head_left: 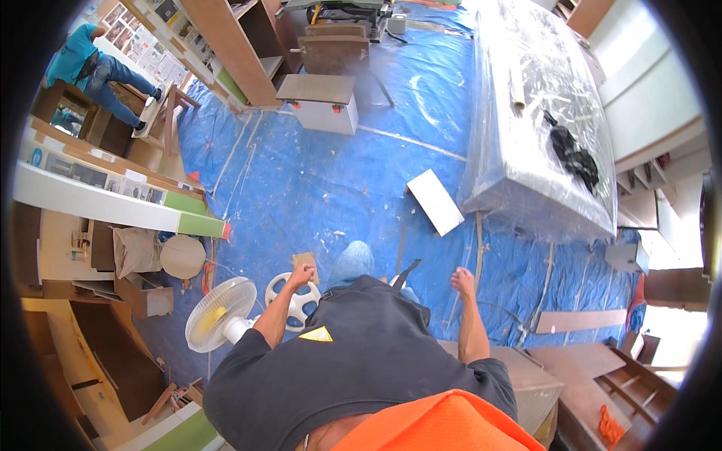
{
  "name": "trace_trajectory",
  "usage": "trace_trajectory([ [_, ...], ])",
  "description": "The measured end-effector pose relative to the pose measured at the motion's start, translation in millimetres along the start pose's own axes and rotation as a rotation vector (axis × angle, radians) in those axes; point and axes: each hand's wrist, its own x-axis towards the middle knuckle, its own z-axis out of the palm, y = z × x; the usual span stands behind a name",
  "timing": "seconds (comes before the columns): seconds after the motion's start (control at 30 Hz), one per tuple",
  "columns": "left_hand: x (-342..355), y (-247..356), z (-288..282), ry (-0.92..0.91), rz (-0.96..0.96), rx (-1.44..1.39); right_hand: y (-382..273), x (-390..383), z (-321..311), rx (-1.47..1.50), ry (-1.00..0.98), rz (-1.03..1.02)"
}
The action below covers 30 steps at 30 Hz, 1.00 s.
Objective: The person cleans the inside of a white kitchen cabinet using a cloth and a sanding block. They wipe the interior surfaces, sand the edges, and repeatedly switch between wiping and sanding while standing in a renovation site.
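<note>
My left hand is curled closed beside a white four-spoked stand base; whether anything is inside it is hidden. Just behind that hand lies a brown flat piece on the blue sheeting. A white fan with a yellow centre is to the left of my left forearm. My right hand hangs over the sheeting with fingers loosely curled and nothing visible in them. My jeans-covered leg shows between the hands, and a dark strap lies by it.
Blue sheeting covers the floor, with a white board ahead. A plastic-wrapped bed stands right, cabinets ahead, shelving left, loose boards lower right. A person in turquoise is at upper left among wooden furniture.
</note>
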Motion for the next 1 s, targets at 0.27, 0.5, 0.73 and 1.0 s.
trace_trajectory([
  [0.27, 143.0, 108.9, -28.5, -0.307, -0.182, 0.243, -208.5, 166.4, 107.1, 0.332, -0.048, -0.224],
  [0.5, 360.3, 408.8, -115.1, 0.083, 0.237, 0.013, -245.4, 208.0, 208.9, 0.371, -0.259, 0.315],
  [0.73, 487.1, 683.7, -126.6, 0.028, 0.447, -0.003, -322.9, 309.7, 202.2, -0.099, -0.249, 0.297],
  [1.0, 599.6, 719.4, -58.2, 0.133, -0.021, -0.189, -689.3, 603.6, 193.5, -0.136, -0.196, 0.212],
])
